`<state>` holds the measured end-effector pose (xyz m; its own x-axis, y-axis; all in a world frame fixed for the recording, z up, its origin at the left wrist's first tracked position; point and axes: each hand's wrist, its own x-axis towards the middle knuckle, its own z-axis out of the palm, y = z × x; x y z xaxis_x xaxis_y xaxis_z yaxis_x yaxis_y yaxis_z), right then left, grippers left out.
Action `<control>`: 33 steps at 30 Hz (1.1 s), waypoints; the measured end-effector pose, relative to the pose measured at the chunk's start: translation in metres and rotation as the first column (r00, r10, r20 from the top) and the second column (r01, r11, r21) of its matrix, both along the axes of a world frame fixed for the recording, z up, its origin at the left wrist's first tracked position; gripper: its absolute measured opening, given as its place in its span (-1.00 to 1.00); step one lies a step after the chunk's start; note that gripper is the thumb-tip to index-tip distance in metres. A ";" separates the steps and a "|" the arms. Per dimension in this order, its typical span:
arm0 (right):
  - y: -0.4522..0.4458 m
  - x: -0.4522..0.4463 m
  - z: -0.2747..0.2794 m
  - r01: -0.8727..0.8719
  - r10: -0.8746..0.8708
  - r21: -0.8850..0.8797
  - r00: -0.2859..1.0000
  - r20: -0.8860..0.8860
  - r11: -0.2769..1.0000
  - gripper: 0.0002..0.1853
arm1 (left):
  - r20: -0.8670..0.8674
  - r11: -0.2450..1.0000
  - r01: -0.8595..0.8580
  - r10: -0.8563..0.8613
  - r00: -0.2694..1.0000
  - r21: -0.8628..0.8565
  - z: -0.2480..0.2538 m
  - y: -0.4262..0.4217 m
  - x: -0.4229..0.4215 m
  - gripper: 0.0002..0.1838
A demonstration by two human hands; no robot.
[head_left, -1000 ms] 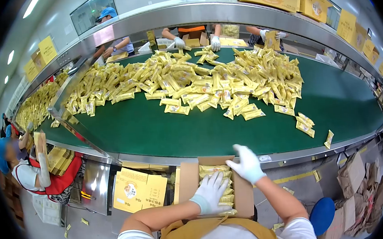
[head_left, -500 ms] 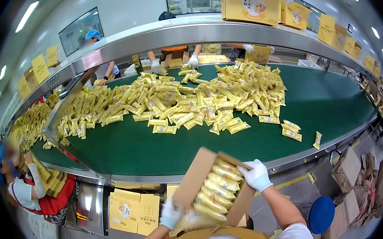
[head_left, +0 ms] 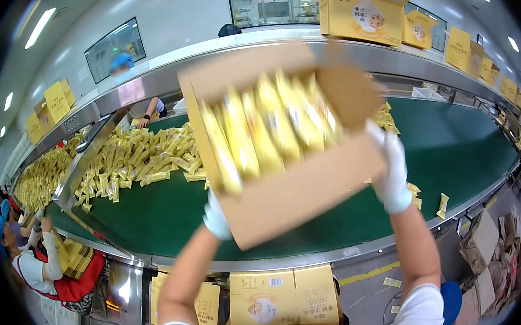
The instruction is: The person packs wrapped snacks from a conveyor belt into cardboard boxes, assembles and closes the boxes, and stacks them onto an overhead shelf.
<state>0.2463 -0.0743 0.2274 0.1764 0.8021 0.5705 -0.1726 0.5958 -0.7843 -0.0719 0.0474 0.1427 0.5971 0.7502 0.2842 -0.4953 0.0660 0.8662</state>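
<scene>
An open cardboard box (head_left: 302, 190) is raised over the green belt, blurred by motion, its opening tilted toward me. Inside it several yellow wrapped packets (head_left: 276, 125) lie side by side in a row. My left hand (head_left: 216, 217), white-gloved, grips the box at its lower left, with most of the fingers hidden behind it. On the right side my right hand (head_left: 390, 165), also gloved, holds the box's edge. Below, a flat yellow printed carton (head_left: 315, 297) lies close to my body.
Loose yellow packets (head_left: 133, 156) are heaped on the green conveyor belt (head_left: 452, 143). A metal rail (head_left: 174, 48) above it bears yellow cartons (head_left: 365, 13). A co-worker in a red apron (head_left: 88, 283) handles cartons at the left. Brown paper and cardboard (head_left: 483, 243) lie at right.
The box was low in front of me; both hands have lifted it up and forward over the belt. My left hand, first on the packets, moved to the box's side. The flat carton is now uncovered.
</scene>
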 end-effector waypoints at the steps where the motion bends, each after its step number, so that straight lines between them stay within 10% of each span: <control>1: 0.031 0.006 0.025 -0.225 0.236 0.120 0.967 -0.095 0.967 -0.41 | -0.013 0.912 -0.128 0.145 0.989 0.390 0.030 0.046 0.008 -0.54; 4: 0.109 -0.006 0.098 0.093 -0.122 0.294 0.989 0.082 0.951 -0.47 | 0.328 0.160 -0.524 0.620 0.712 0.836 0.133 0.159 0.034 -0.57; 8: 0.250 0.028 0.166 0.167 -0.224 0.332 0.964 0.141 0.928 -0.21 | 0.095 0.563 -0.540 0.632 0.769 0.626 0.236 0.152 0.064 -0.49; 12: 0.266 0.016 0.140 0.632 -0.824 0.569 0.212 0.525 0.526 -0.28 | -0.165 0.471 -0.521 0.833 0.527 0.712 0.230 0.189 0.078 -0.49; 15: 0.196 -0.010 0.137 0.634 -0.501 0.312 0.139 0.854 0.708 -0.26 | -0.173 0.241 -0.322 0.959 0.227 0.916 0.211 0.225 0.076 -0.34; 17: 0.208 0.001 0.116 0.544 -0.621 0.551 -0.067 0.781 0.633 -0.33 | 0.108 -0.093 -0.165 0.990 0.086 0.982 0.181 0.219 0.082 -0.24; 19: 0.223 0.024 0.073 0.365 -0.747 0.709 -0.051 0.663 0.604 -0.40 | -0.053 0.126 -0.218 0.947 0.316 0.968 0.141 0.169 0.085 -0.12; 20: 0.210 0.024 0.062 0.310 -0.731 0.683 0.068 0.679 0.662 -0.41 | 0.091 -0.096 0.000 0.940 0.328 0.995 0.105 0.157 0.072 -0.17; 21: 0.154 0.000 0.045 0.269 -0.519 0.445 0.378 0.767 0.854 -0.39 | -0.362 0.446 0.044 0.663 0.655 0.894 0.088 0.095 0.059 -0.42; 23: 0.069 -0.002 -0.009 0.276 0.015 -0.106 0.313 0.950 0.955 -0.56 | -0.518 -0.277 0.723 0.543 0.661 0.633 0.043 0.031 0.000 -0.71; 24: 0.045 0.009 -0.040 0.021 0.344 -0.345 0.036 0.938 0.938 -0.60 | -0.898 -0.074 0.989 0.416 0.147 0.127 0.027 -0.005 -0.013 -0.63; 25: 0.015 0.020 -0.090 -0.192 0.503 -0.477 0.127 0.855 0.858 -0.58 | -0.915 0.471 0.820 0.062 -0.399 -0.326 -0.006 -0.029 -0.038 -0.36; 26: -0.022 0.021 -0.137 -0.144 0.728 -0.714 0.102 0.678 0.685 -0.51 | -0.828 0.537 0.701 0.008 -0.561 -0.469 -0.056 -0.049 -0.070 -0.14; 27: -0.047 0.018 -0.182 -0.011 0.792 -0.797 -0.106 0.602 0.604 -0.38 | -0.849 0.674 0.605 -0.062 -0.525 -0.423 -0.120 -0.066 -0.106 -0.12; 28: -0.072 0.013 -0.228 0.159 0.916 -0.904 -0.005 0.401 0.397 -0.21 | -0.891 0.810 0.476 -0.119 -0.439 -0.343 -0.130 -0.085 -0.110 -0.01; 30: -0.120 -0.023 -0.281 0.389 0.768 -0.845 0.385 0.512 0.368 -0.02 | -0.951 0.994 0.106 0.024 -0.310 -0.009 -0.200 -0.125 -0.136 0.12; 33: -0.150 -0.077 -0.408 0.656 0.110 -0.436 0.477 0.872 0.616 -0.16 | -0.952 0.900 -0.340 0.303 0.038 0.273 -0.255 -0.168 -0.129 -0.10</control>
<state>0.1696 -0.2240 -0.1809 0.2765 0.9585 -0.0697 0.7676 -0.2639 -0.5840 -0.2009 -0.1205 -0.1126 0.0343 0.9451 -0.3250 0.7729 0.1810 0.6081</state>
